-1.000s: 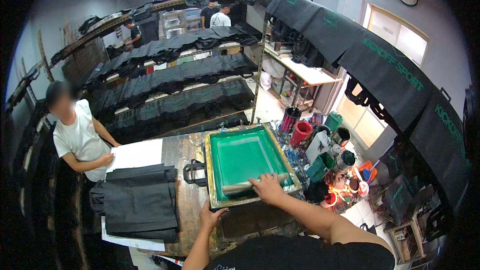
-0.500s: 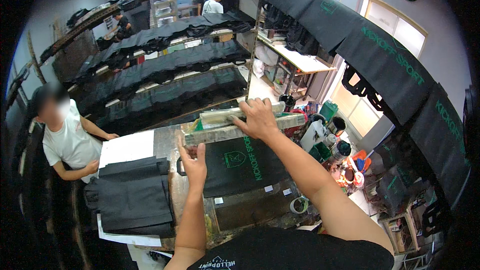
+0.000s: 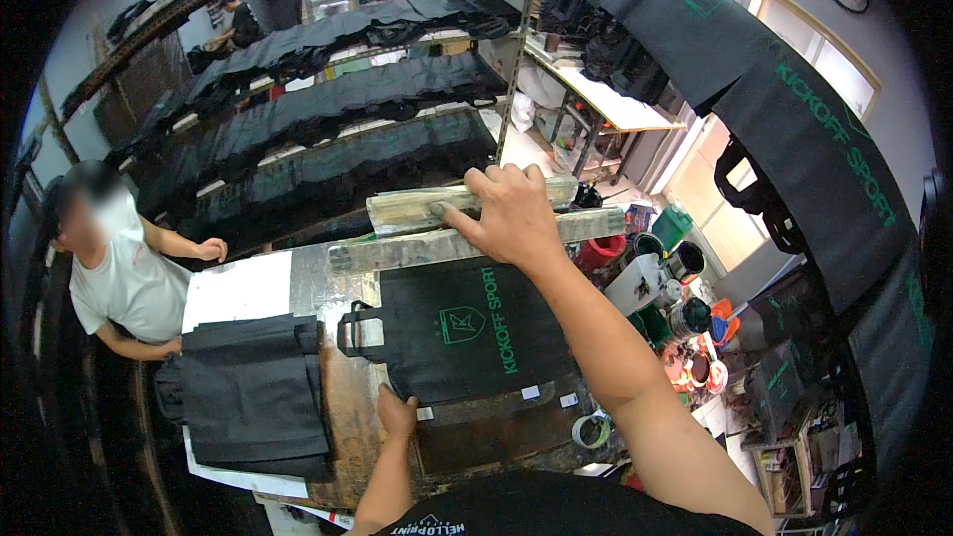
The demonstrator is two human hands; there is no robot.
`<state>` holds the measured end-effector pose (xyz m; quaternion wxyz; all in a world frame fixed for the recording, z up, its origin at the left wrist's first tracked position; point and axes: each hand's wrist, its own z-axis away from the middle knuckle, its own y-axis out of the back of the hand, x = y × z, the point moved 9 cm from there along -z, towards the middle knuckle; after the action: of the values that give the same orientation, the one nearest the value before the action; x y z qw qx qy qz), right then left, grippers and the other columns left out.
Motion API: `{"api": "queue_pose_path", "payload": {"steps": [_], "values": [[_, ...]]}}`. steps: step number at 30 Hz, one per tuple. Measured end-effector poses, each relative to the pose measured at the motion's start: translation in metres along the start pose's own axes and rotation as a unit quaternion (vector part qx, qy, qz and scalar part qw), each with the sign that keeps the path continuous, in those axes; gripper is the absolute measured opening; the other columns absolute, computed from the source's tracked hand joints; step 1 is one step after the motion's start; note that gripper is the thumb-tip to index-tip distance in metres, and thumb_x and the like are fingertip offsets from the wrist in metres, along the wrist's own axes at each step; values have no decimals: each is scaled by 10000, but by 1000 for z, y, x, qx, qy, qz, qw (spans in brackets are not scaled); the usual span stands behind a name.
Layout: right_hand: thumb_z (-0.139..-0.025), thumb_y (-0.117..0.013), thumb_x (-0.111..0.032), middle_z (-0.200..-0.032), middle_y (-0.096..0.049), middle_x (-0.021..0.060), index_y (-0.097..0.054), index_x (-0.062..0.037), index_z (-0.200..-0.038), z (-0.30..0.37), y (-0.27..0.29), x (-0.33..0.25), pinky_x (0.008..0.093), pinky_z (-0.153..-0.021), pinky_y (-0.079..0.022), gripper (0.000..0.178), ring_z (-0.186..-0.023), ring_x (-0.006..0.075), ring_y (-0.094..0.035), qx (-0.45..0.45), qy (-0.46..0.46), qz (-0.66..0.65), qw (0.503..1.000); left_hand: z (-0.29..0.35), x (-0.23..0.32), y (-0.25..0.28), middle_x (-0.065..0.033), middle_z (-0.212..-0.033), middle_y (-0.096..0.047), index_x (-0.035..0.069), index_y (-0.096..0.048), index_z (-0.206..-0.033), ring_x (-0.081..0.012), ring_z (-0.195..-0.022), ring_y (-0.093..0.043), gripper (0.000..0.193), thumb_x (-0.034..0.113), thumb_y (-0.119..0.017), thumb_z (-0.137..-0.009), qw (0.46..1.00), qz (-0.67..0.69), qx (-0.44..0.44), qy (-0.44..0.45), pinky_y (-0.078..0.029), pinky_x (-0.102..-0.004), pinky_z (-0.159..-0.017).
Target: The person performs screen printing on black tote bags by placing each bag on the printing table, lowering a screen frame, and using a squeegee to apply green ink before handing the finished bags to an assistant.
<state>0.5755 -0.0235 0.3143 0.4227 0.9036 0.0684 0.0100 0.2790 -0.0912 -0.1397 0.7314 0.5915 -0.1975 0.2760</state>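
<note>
Head view shows the right hand gripping the raised printing frame, fingers curled over its top edge and clenched on it. Just below those fingers a black bag lies flat on the bench, its two handles pointing away to the left. The left hand rests at the bag's lower left corner, fingertips touching the cloth; whether they pinch it or only press on it cannot be told. The bag is dark, roughly square, with a green emblem and green lettering printed across its middle. Left of the left hand sits a stack of plain black bags on white sheets. Right of the right forearm, lower down, stand several paint pots, their contents too small to make out. Another person in a white shirt leans at the bench's far left.
</note>
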Motion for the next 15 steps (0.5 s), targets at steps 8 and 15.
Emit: {"api": "queue_pose_path", "payload": {"steps": [8, 15], "values": [[-882, -677, -550, -833, -626, 124, -635, -73, -905, -3, -3, 1, 482, -836, -392, 480, -892, 322, -613, 33, 11, -11, 999, -22, 63, 46, -344, -983, -650, -75, -626, -1037, -525, -967, -626, 272, 189, -586, -989, 972, 174, 82, -133, -481, -546, -830], [-891, -668, -545, -842, -634, 119, -637, -80, -920, -1, 1, -8, 488, -840, -385, 466, -890, 327, -610, 0, 3, -10, 1000, -83, 24, 212, -125, -800, -601, -25, -602, -960, -222, -713, -594, 291, 247, -520, -1018, 954, 192, 147, -179, -489, -395, -671]]}}
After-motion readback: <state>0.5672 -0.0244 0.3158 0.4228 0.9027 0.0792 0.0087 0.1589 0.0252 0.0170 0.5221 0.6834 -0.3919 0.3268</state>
